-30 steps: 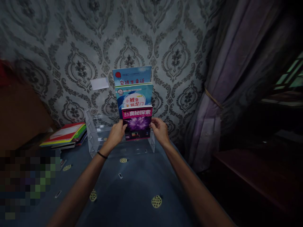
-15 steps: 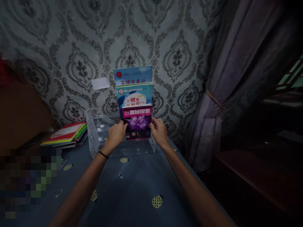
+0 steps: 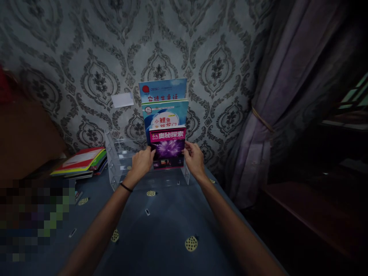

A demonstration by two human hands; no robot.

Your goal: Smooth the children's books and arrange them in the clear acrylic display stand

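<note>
A purple and pink book [image 3: 168, 147] stands upright at the front of a clear plastic rack [image 3: 113, 163]. My left hand [image 3: 143, 160] grips its left edge, with a dark band round the wrist. On the opposite edge, my right hand [image 3: 194, 158] is closed with thumb and fingers on the cover's side. Behind it rises a blue book [image 3: 181, 111] with a white circle on the cover. Farthest back and highest is another blue book [image 3: 162, 86] with red lettering. The rack's tiers step upward toward the wall, and the books hide much of them.
Left of the rack lies a pile of colourful books [image 3: 83, 161], near a brown box [image 3: 25, 134]. A blue patterned cloth [image 3: 166, 234] covers the table. Behind is a patterned wall [image 3: 218, 69] with a white plate or card [image 3: 122, 100]; a tied curtain [image 3: 255, 153] hangs at right.
Both hands keep hold of the purple book, which stays in the same place in the rack. The view has shifted very slightly.
</note>
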